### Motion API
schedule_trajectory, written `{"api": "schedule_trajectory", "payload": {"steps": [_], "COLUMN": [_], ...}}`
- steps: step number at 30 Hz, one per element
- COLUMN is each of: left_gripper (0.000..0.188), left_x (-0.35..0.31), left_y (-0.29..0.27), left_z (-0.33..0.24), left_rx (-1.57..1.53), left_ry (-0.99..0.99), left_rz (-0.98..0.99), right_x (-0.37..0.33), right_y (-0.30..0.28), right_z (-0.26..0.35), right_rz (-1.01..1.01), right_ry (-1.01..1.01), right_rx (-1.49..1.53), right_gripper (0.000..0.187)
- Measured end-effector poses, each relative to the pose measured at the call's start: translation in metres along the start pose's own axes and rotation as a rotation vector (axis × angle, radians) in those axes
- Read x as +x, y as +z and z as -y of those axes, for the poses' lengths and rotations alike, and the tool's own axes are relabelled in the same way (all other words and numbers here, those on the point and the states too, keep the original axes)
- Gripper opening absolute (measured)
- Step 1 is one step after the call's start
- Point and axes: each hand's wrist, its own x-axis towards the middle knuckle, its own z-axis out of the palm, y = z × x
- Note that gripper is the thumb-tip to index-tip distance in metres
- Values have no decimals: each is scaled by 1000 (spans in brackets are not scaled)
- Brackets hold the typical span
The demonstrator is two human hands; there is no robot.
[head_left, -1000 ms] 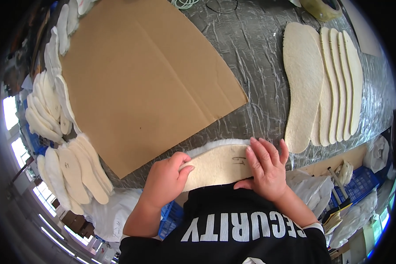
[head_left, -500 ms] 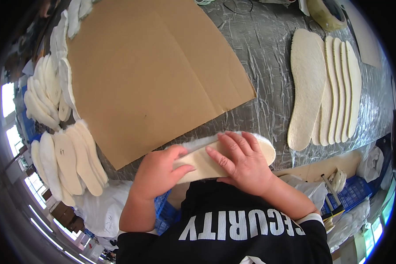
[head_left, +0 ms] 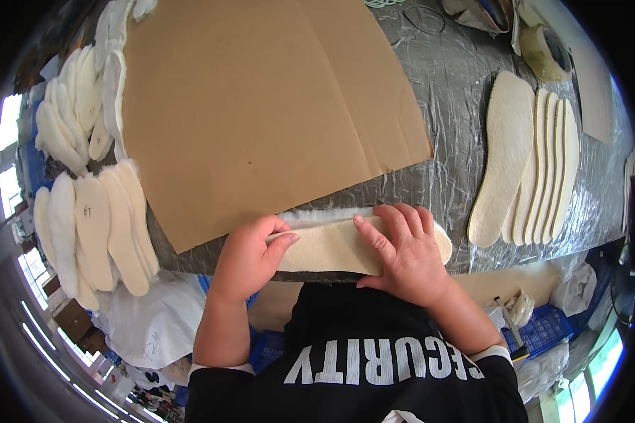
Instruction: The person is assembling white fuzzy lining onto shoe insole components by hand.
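Note:
Close to the table's front edge, both my hands hold a pair of cream insoles (head_left: 328, 250) with white fleece along the far side. My left hand (head_left: 256, 255) pinches the left end between thumb and fingers. Over the right part lies my right hand (head_left: 409, 250), its fingers over the far edge and its thumb at the near edge. The rounded right end shows past my right hand. How the layers sit together under my fingers is hidden.
A brown cardboard sheet (head_left: 268, 106) covers the middle of the table. At right lies an overlapping row of cream insoles (head_left: 504, 158), with a tape roll (head_left: 545, 53) behind it. Fleecy insoles (head_left: 93, 225) are heaped at left. Below the right edge stands a blue crate (head_left: 543, 331).
The view has shifted a little. The insoles between my hands now lie more level, and more white fleece shows along their far edge. Both hands keep their hold.

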Motion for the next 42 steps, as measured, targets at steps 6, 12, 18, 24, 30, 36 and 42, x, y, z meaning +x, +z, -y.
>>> {"api": "schedule_trajectory", "payload": {"steps": [6, 12, 18, 24, 30, 36, 42], "left_gripper": [17, 17, 20, 24, 19, 14, 15], "left_x": [3, -2, -10, -25, -20, -21, -20], "left_y": [5, 5, 8, 18, 27, 39, 46], "left_z": [-2, -9, 5, 49, 45, 58, 53], "left_rx": [58, 91, -506, -525, -750, -1073, -1558], "left_ry": [-29, 41, 84, -186, -277, -52, 58], "left_rz": [-33, -43, -130, -286, -159, -96, 53], "right_x": [-2, 14, 36, 31, 32, 37, 39], "right_y": [2, -7, 35, 33, 32, 18, 11], "right_z": [-1, 21, 28, 26, 30, 37, 37], "right_rz": [0, 18, -104, -136, -143, -148, -107], "right_ry": [-8, -42, -342, -357, -314, -294, -275], "right_rx": [-36, -68, 226, 416, 400, 348, 292], "right_gripper": [116, 108, 86, 85, 88, 87, 88]}}
